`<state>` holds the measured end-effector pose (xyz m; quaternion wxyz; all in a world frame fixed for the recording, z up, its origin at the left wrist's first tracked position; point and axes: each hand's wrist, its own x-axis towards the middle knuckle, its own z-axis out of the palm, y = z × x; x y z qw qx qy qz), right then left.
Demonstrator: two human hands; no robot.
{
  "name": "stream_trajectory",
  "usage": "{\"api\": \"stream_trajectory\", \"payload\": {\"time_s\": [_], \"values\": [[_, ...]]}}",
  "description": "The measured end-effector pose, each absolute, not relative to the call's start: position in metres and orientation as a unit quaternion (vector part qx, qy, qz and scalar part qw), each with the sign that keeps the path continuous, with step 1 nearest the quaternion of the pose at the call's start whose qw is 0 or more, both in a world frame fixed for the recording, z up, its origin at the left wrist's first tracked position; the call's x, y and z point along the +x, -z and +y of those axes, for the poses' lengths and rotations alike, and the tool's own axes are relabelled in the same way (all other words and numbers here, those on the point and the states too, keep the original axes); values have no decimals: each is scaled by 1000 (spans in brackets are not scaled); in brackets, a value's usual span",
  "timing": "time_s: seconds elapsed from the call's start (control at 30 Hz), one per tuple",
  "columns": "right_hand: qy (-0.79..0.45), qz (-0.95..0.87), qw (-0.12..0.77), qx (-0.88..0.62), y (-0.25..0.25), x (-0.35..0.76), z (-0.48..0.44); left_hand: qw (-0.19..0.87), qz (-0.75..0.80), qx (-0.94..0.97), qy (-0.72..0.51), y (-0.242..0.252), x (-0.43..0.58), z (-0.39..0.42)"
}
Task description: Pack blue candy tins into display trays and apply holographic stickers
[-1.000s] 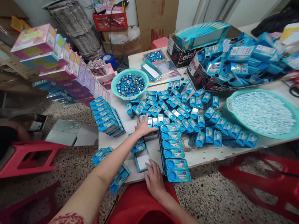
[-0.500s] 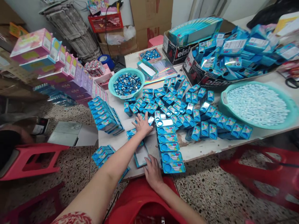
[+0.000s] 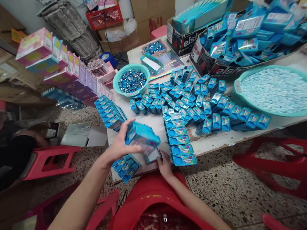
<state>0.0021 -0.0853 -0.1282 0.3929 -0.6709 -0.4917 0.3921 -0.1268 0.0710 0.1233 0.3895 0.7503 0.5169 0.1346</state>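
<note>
The left hand (image 3: 126,140) holds a bundle of small blue boxes (image 3: 142,137), raised above the white table (image 3: 157,124). Its thumb is on the near side and its fingers are on the far left side, so the bundle is squeezed between them. The bundle is tilted and a little blurred, and I cannot count its boxes.

Under it, near the front edge of the table, lies an open tray (image 3: 153,155) with a white inside; the bundle covers part of it from view. The right hand (image 3: 165,166) is low, with its fingers at the right side of this tray — whether they pinch the wall or only rest there, I cannot tell.

Just beside the right hand stands a straight row of blue boxes (image 3: 179,140). Behind this row, many upright boxes (image 3: 175,92) stand in loose groups. Farther back is a teal bowl (image 3: 131,94) with metallic blue caps (image 3: 133,80), and at the right — a teal basin (image 3: 237,86) full of pale pieces (image 3: 275,89).
</note>
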Motion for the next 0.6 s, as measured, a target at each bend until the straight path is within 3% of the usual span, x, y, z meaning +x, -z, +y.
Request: {"api": "stream_trajectory", "payload": {"time_s": [0.07,0.1,0.3,0.6], "values": [[-395,-492,396,-667,130,3,-87,478,501,715,-92,-103,-138,40],[-396,-494,398,-664,131,3,-88,473,506,718,-70,-87,-140,27],[-389,-500,405,-659,131,0,-90,187,489,851,43,-14,-123,-6],[-407,-470,399,-674,129,-1,-90,163,409,887,141,-14,-116,9]]}}
